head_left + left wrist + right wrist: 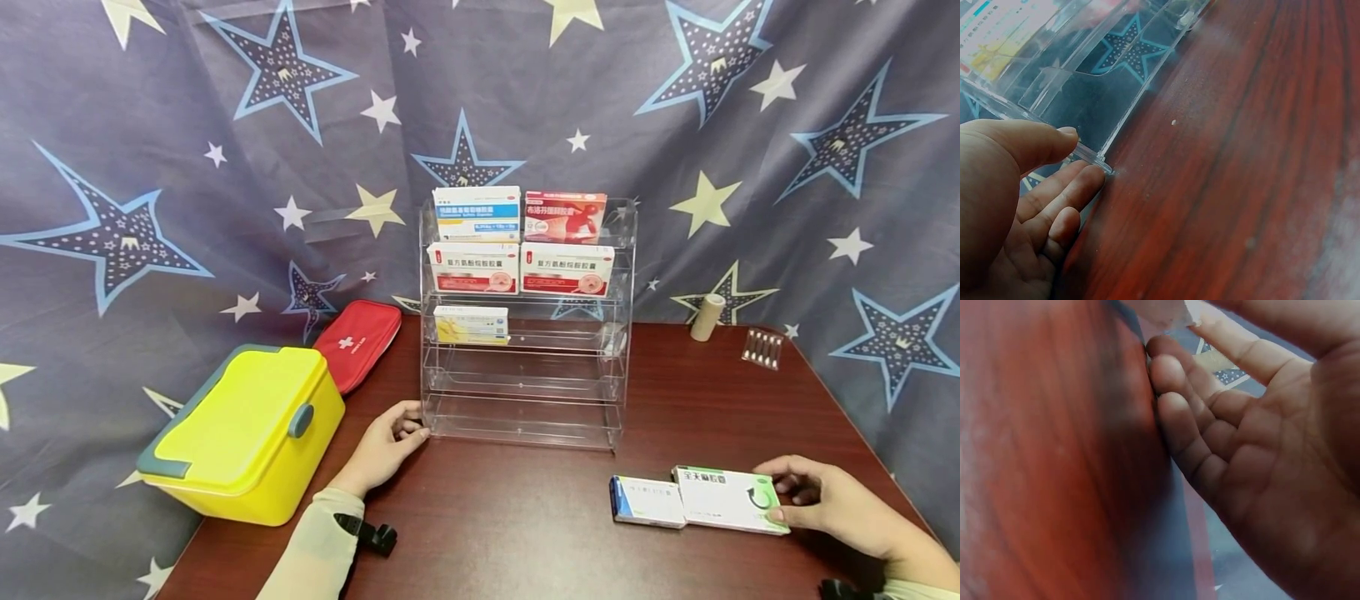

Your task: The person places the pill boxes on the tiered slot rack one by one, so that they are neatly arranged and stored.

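Note:
A clear tiered display rack stands on the table, its upper tiers holding several medicine boxes. My left hand is at the rack's lower left corner. In the left wrist view, the thumb and fingers pinch the rack's side edge. To the right, my right hand grips the right end of a white and green medicine box, thumb in front and index finger behind. A smaller blue and white medicine box lies against that box's left end. In the right wrist view, the other fingers curl beside the table.
A yellow bin with a lid stands at the left, a red first-aid pouch behind it. A beige bandage roll and a small pack of swabs are at the back right. A starry curtain hangs behind the table.

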A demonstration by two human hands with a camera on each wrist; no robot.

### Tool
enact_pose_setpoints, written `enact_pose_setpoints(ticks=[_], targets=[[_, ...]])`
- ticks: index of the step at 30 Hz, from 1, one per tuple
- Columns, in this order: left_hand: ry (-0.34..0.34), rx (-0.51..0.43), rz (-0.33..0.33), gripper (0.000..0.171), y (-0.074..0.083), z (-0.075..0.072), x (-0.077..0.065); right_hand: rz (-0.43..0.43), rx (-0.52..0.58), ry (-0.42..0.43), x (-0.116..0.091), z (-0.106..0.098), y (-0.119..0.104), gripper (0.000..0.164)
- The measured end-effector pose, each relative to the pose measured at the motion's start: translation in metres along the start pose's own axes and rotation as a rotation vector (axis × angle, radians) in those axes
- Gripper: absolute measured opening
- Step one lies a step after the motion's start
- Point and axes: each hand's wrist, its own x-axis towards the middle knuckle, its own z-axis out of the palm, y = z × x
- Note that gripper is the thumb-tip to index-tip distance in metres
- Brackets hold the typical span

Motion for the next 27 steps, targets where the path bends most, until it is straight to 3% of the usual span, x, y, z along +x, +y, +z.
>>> enact_pose_setpoints(ticks=[8,19,27], targets=[[0.014,0.004,-0.003,0.040,-0.0025,-0.0002,-0.0005,0.068,0.140,-0.029,0.0008,-0.0020,-0.0024,0.041],[0.001,0.007,0.001,0.041,-0.0032,0.0002,0.0014,0.066,0.165,-0.013,-0.0016,-0.0017,-0.0009,0.037],[-0.003,0.002,0.005,0.040,-0.0011,0.0000,0.0006,0.130,0.145,-0.003,-0.0023,-0.0024,-0.0020,0.031]])
